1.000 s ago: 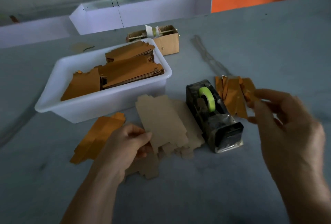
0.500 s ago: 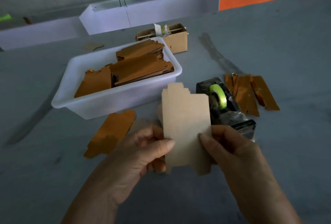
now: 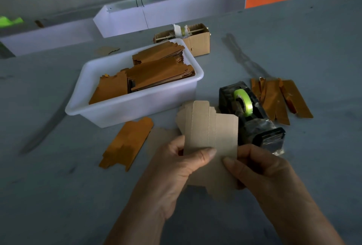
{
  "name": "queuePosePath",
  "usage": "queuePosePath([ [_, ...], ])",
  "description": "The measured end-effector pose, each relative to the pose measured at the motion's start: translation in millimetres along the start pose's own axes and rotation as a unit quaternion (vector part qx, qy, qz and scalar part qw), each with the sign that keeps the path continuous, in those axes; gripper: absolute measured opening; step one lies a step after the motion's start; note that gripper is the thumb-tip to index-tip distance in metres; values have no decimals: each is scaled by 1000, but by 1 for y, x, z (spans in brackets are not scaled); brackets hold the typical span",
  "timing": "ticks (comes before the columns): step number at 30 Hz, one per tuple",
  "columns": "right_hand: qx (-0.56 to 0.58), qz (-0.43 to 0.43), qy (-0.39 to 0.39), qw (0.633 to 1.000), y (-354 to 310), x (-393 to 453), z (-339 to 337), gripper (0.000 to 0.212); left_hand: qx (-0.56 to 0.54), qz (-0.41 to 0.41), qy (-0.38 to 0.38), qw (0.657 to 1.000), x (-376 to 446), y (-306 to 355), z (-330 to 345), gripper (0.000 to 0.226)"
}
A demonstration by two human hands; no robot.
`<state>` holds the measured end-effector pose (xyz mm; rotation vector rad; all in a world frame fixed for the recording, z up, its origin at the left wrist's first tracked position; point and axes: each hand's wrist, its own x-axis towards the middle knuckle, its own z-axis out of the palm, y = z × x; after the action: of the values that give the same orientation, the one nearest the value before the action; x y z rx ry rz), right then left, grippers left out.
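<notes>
Holding a cardboard blank in both hands

The left hand pinches its left side, thumb across the face. The right hand pinches its right edge. The blank is held up over the table, near of the tape dispenser and white tub.

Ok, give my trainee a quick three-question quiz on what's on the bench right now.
1. True or false: the left hand and the right hand both hold the pale cardboard blank.
2. Fill in: the tape roll in the tape dispenser is ___.
3. The stacked orange blanks lie: A) in the white tub; B) on the tape dispenser; C) in the right hand.
Key: 1 true; 2 green; 3 A.
</notes>
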<state>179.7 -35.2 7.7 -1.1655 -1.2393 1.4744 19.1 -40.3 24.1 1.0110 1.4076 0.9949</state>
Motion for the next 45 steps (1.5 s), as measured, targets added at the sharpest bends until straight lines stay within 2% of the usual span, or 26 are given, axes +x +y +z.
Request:
queuePosePath([
  [4, -64, -15, 19, 998, 2, -2, -1, 15, 15, 22, 43, 999, 0, -1, 9, 21],
  [7, -216, -69, 107, 968, 7, -5, 4, 12, 32, 42, 77, 996, 0, -4, 16, 16],
  [9, -273, -113, 143, 945, 8, -8, 9, 30, 22, 47, 87, 995, 0, -4, 20, 12],
  [11, -303, -148, 144, 930, 9, -9, 17, 54, 15, 44, 94, 994, 1, -5, 23, 10],
  [13, -311, -171, 132, 925, 10, -9, 21, 65, 12, 50, 103, 993, 1, -6, 28, 11],
  [15, -272, -176, 103, 940, 9, -9, 20, 66, 17, 64, 108, 992, -2, -5, 31, 12],
  [17, -139, -127, 7, 982, 4, -11, 15, 62, 13, 79, 95, 992, -4, -4, 32, 10],
  [19, -18, -87, -73, 993, -4, -14, 13, 50, 10, 88, 75, 993, -6, -5, 29, 6],
  [20, -27, -92, -72, 993, -5, -14, 12, 40, 19, 89, 59, 994, -8, -4, 27, 13],
  [22, -91, -88, -16, 992, -4, -11, 11, 36, 52, 94, 7, 994, -12, -2, 26, 24],
  [24, -132, -87, 35, 987, -3, -8, 11, 30, 85, 113, -22, 990, -16, -2, 26, 24],
  [27, -115, -68, 27, 991, -1, -7, 9, 29, 135, 121, -23, 983, -14, -3, 17, 22],
  [30, -121, -54, 10, 991, 0, -5, 2, 42, 125, 65, -65, 988, -13, 1, 7, 23],
  [31, -104, -48, 4, 993, 0, -4, 1, 41, 117, 51, -83, 988, -13, 3, 6, 25],
  [34, 67, 21, -22, 997, 0, -2, 1, 28, 112, 40, -113, 986, -12, 6, 6, 27],
  [37, 148, 54, -16, 987, 0, -2, 3, 24, 88, 24, -81, 993, -12, 4, 5, 36],
  [40, 160, 53, 30, 985, 3, 0, 2, 17, 90, 27, -18, 995, -14, -2, 7, 33],
  [45, 142, 58, 48, 987, 3, -1, 5, 31, 78, 68, 62, 993, -18, -7, 18, 17],
])
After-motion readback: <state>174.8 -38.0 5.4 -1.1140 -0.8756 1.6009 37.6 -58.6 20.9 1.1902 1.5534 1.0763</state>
